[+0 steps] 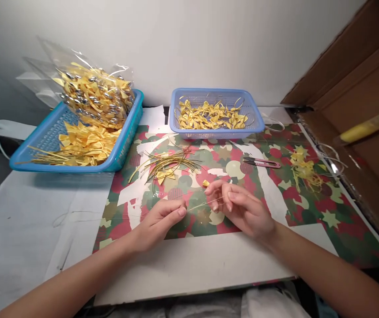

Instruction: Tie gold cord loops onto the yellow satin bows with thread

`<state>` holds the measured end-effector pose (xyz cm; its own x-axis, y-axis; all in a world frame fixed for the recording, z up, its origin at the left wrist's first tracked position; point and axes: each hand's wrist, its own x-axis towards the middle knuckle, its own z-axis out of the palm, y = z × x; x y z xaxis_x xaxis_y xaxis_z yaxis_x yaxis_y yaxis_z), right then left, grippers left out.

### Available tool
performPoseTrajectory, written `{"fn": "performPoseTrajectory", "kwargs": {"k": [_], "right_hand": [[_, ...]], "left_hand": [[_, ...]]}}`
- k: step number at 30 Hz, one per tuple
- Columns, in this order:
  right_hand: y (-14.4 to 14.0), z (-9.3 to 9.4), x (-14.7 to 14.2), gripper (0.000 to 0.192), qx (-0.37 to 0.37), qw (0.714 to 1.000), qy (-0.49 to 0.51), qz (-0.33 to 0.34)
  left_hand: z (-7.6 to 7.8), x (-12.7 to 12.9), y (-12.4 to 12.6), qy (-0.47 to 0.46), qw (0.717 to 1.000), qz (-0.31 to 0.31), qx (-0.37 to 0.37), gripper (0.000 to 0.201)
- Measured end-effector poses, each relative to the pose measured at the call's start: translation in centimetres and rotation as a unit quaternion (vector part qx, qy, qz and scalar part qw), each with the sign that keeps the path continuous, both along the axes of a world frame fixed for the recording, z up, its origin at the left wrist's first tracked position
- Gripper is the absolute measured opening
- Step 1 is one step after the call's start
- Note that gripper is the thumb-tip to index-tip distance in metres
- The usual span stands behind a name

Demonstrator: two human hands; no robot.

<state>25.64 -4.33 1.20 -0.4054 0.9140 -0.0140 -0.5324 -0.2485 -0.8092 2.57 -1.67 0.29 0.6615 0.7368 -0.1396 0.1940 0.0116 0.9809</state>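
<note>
Thin gold cord (200, 205) runs between our hands at table centre, our left hand (158, 221) pinching one end, our right hand (242, 207) pinching the other (fingertips pressed together). Loose gold cords (168, 162) lie at 12 o'clock, small pink-handled thread snips (261, 163) at 1 o'clock.

The thin cord (198, 205) between both hands is too fine to trace. The bag (90, 92) hides the left basket's (43, 145) far corner. The desk's (27, 221) left edge is cut off.
</note>
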Motion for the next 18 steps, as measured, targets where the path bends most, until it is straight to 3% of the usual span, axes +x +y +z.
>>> {"fn": "performPoseTrajectory", "kwargs": {"k": [3, 10, 18], "right_hand": [[0.0, 0.2, -0.4, 0.028, -0.037, 0.998, 0.047, 0.012], [-0.1, 0.4, -1.1, 0.031, -0.074, 0.997, 0.025, -0.019], [0.0, 0.7, -1.2, 0.035, -0.088, 0.994, 0.020, -0.061]], "left_hand": [[-0.4, 0.2, -0.2, -0.011, 1.000, 0.009, -0.026, 0.049], [0.3, 0.6, 0.0, 0.022, 0.998, -0.023, 0.061, 0.043], [0.7, 1.2, -0.1, 0.032, 0.995, -0.011, 0.092, 0.037]]}}
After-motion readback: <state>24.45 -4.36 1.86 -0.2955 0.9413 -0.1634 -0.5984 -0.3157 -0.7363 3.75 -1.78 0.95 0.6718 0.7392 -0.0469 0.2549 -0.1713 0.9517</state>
